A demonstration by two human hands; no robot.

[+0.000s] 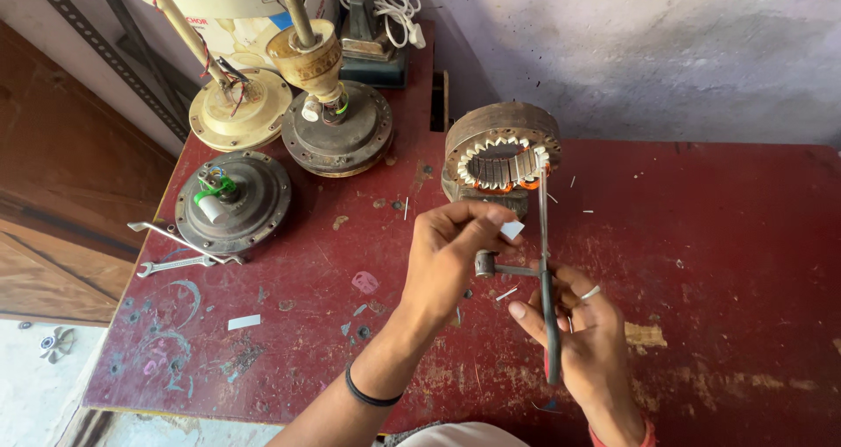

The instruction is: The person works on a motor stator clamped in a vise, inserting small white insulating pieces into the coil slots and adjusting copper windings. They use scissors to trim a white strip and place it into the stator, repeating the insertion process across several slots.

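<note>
- Scissors (547, 272): gripped in right hand (587, 337), long axis running up the frame, centre.
- Paper slip (512, 230): pinched in left hand (451, 254), just left of the blades.
- Stator (499, 153) stands above on the tabletop (718, 237).

This looks like a small repair workshop for ceiling fans. A worn red table (718, 237), its paint chipped and scratched, carries several stripped fan motors (233, 200), two of them with their down rods (302, 13) attached. A stator (501, 153) with exposed copper windings stands on edge near the middle. Spanners (180, 252) lie at the left edge, and bits of white paper scrap (244, 322) and wire offcuts are scattered about. Coiled white cable (390, 4) sits by what may be a charger or tester at the back. The wall (666, 53) is rough, stained plaster.
</note>
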